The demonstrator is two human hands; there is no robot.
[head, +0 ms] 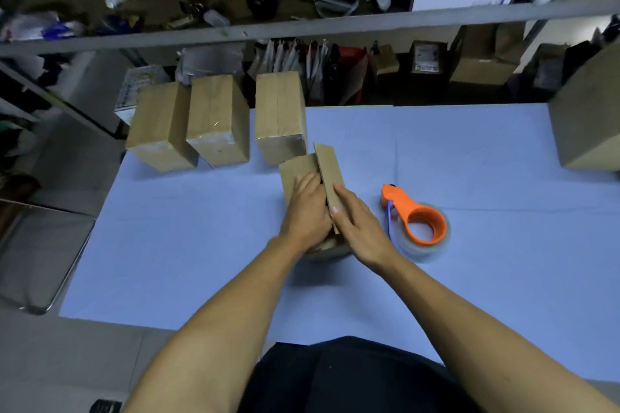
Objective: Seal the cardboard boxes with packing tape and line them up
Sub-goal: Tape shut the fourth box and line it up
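A small cardboard box (297, 173) stands in the middle of the blue table (201, 245) with its top flaps still up. My left hand (307, 211) presses flat on the left flap. My right hand (355, 225) pushes the right flap (330, 174) inward with straight fingers. Three taped boxes (161, 124) (216, 117) (280, 114) stand in a row at the table's far left edge. An orange tape dispenser (414, 221) with a clear tape roll lies on the table just right of my right hand.
A larger cardboard box (590, 121) stands at the table's far right edge. Cluttered metal shelving (302, 30) runs behind the table. A metal stool (37, 261) sits to the left of the table.
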